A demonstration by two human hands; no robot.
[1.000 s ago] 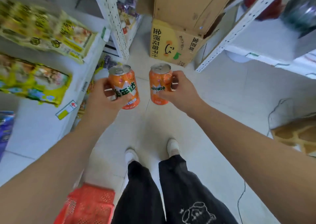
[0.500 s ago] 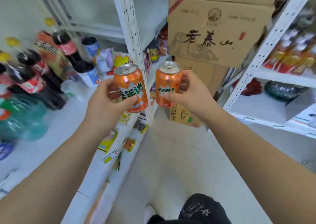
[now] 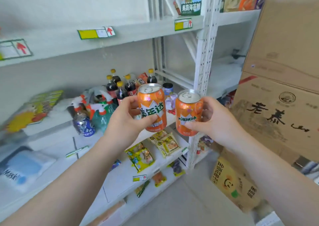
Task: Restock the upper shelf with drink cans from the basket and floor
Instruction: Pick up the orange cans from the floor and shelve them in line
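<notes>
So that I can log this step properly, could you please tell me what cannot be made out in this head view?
All in the head view:
- Basket: outside the frame.
- Left can: label partly covered by the left hand.
- Right can: right side covered by the right hand.
- Price tags: blurred, print unreadable.
- Mask box: blurred, cut by the left edge.

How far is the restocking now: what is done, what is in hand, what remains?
Done: one blue can stands on the drinks shelf near cola bottles. In hand: the left hand grips one orange can, the right hand grips a second orange can. Left: both await shelving.
</notes>
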